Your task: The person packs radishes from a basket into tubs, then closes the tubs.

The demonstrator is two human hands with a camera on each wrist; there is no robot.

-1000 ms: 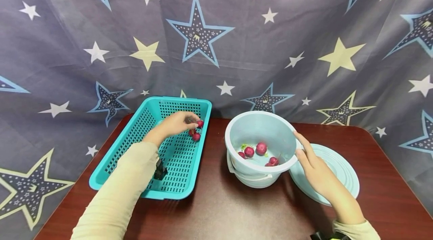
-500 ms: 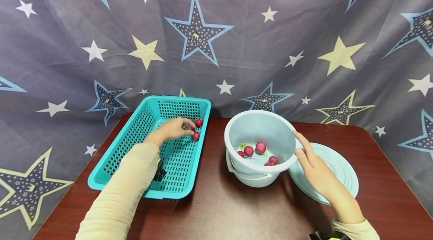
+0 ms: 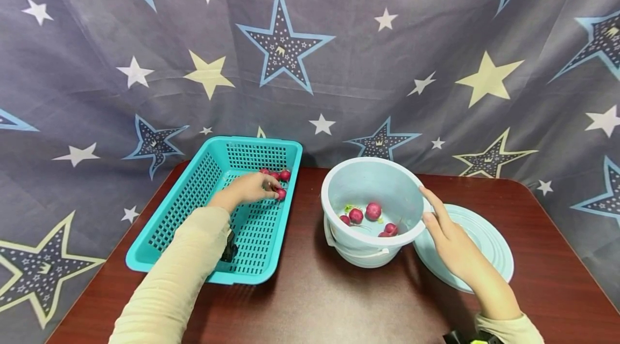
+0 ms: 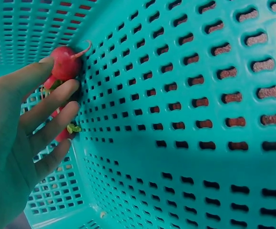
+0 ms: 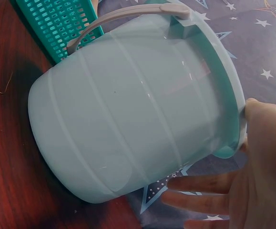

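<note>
Radishes (image 3: 284, 175) are gathered toward the far right corner of a turquoise perforated basket (image 3: 254, 241), and others are scattered over the floor of a pale blue bucket (image 3: 358, 188) on the wooden table (image 3: 315, 306). The nearest radish in the basket is met by the thumb of the left hand (image 3: 247, 188), with the index fingertip just beside it; the remaining fingers are spread and loosely bent. Whether that radish is firmly pinched cannot be told. By the right hand (image 3: 450, 241), the bucket's rim is held between thumb and finger, the other fingers being extended with nothing in them.

Each radish should be light, firm and smooth, liable to roll or slip if pinched off-centre. It is best taken across its widest part; the thin root (image 4: 83, 51) would probably snap if tugged.

That root and a scrap of green leaf (image 4: 74, 128) by the fingers are shown clearly by the left wrist view, but hardly made out from the head. In the right wrist view the bucket's ribbed outside is revealed, while its contents are hidden. Those radishes, and the round lid (image 3: 484, 236) partly covered by the right hand, are seen only from the head.
</note>
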